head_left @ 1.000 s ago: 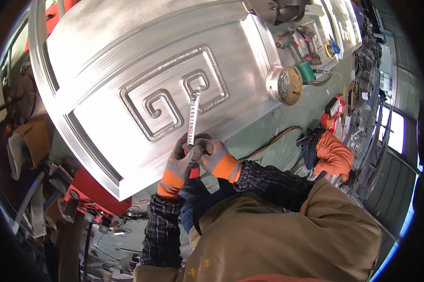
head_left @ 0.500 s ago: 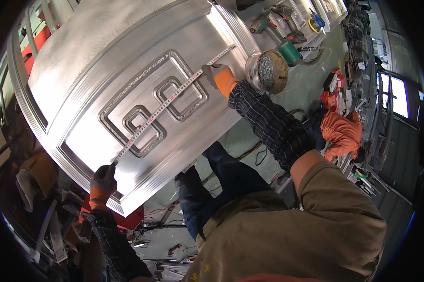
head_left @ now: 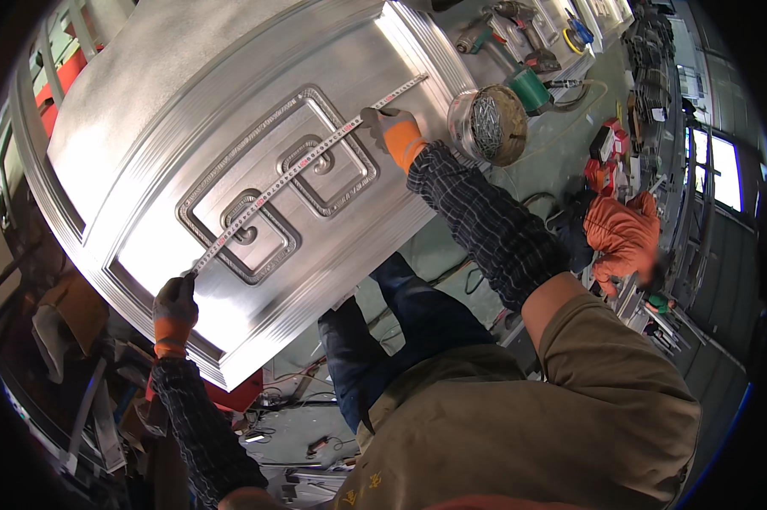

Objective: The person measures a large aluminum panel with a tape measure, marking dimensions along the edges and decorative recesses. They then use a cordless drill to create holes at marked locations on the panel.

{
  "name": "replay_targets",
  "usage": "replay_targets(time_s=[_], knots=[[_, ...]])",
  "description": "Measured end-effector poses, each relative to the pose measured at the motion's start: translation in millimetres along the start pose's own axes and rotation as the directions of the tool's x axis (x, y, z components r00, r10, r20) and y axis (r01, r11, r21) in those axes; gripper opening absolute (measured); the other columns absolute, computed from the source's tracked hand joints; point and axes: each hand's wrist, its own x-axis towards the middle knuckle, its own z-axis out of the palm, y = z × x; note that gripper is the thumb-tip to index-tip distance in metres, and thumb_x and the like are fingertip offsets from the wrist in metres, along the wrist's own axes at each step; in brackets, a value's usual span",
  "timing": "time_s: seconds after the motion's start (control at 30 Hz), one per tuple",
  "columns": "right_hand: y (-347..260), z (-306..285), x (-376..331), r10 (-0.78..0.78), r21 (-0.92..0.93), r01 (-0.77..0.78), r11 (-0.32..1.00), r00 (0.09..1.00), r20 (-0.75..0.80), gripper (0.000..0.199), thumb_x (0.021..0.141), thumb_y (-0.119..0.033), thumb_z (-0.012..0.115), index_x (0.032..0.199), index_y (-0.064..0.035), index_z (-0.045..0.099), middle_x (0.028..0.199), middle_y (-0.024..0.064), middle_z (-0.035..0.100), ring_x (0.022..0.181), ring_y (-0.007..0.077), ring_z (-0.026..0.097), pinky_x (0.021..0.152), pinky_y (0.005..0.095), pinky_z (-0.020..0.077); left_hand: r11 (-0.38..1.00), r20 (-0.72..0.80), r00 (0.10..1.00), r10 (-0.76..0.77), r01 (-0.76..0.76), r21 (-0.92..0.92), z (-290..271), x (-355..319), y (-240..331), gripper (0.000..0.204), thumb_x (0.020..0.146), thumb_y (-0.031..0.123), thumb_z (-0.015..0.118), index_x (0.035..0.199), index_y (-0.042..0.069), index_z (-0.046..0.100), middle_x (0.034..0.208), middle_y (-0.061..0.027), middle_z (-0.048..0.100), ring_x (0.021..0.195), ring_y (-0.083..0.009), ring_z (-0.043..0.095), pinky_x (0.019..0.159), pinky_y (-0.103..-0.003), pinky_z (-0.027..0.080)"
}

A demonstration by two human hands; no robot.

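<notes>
A silver metal door panel (head_left: 349,234) with raised, linked rectangular patterns lies in front of me. Across it, slanting from lower left to upper right, stretches the pale blade of a tape measure (head_left: 303,161). My left hand (head_left: 176,308), in a grey and orange glove, is closed on the blade's lower end by the panel's left border; whatever else is in that palm is hidden. Farther up, my gloved right hand (head_left: 394,134) has its fingers bent against the blade, which runs on past them to the ridged right border.
A round tub of metal screws or nails (head_left: 488,126) stands right of the panel. Beyond it lie a green and grey power tool (head_left: 519,81) and other tools. A person in orange (head_left: 623,234) bends at the right. Cables (head_left: 303,374) cross the floor.
The tape has shifted up and left over the raised pattern. My left hand has moved up and slightly left with it; my right hand has moved slightly left and up.
</notes>
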Motion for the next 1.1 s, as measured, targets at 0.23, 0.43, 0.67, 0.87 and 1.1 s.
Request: replay_targets(time_s=[0.23,0.43,0.67,0.87,1.1], knots=[[1,3,2,0.008,0.033,-0.008,0.999,1.0,0.01,0.037,0.103,-0.025,0.053,0.127,0.0032,0.055,0.125,0.0215,0.061,0.118,0.0335,0.059,0.09,0.0405,0.0525,0.999,-0.023,0.999,0.04,-0.039,0.011,2,7,-6,0.022,0.099,0.02,0.063,0.101,0.0,0.071,0.076,-0.0167,0.068,0.068,-0.0244,0.064,0.068,-0.037,0.05],[3,3,5,0.021,0.078,-0.023,0.997,0.999,0.03,0.037,0.102,-0.025,0.055,0.126,0.0034,0.055,0.128,0.0228,0.06,0.119,0.0339,0.058,0.091,0.0403,0.0522,1.0,-0.05,0.999,0.019,-0.02,-0.016,5,9,-7,0.021,0.099,0.018,0.062,0.105,0.0,0.072,0.079,-0.0165,0.069,0.07,-0.0233,0.065,0.07,-0.035,0.051],[3,3,6,-0.002,-0.026,0.002,1.0,1.0,0.019,0.033,0.102,-0.024,0.058,0.122,0.0029,0.058,0.118,0.0227,0.063,0.109,0.0339,0.063,0.084,0.0406,0.0538,0.934,0.06,0.956,-0.287,0.293,-0.207,2,11,-3,0.022,0.1,0.018,0.062,0.106,0.0,0.073,0.075,-0.0125,0.068,0.067,-0.0175,0.062,0.067,-0.033,0.05],[-4,8,-13,-0.031,0.117,0.034,0.993,0.999,-0.024,0.028,0.101,-0.02,0.062,0.114,0.0046,0.061,0.096,0.0179,0.068,0.087,0.0329,0.068,0.072,0.0398,0.0546,0.889,0.085,0.941,-0.329,0.338,-0.309,1,11,8,0.024,0.102,0.023,0.063,0.104,0.002,0.074,0.062,-0.0005,0.058,0.05,-0.0074,0.048,0.049,-0.028,0.038],[2,3,0,-0.079,-0.151,0.067,0.986,0.994,-0.075,0.033,0.1,-0.024,0.062,0.115,0.0052,0.06,0.099,0.0193,0.067,0.089,0.0347,0.068,0.076,0.0413,0.0554,0.823,0.12,0.917,-0.38,0.395,-0.408,5,11,6,0.024,0.102,0.024,0.063,0.105,0.003,0.074,0.06,0.0002,0.056,0.048,-0.0065,0.047,0.047,-0.027,0.036]])
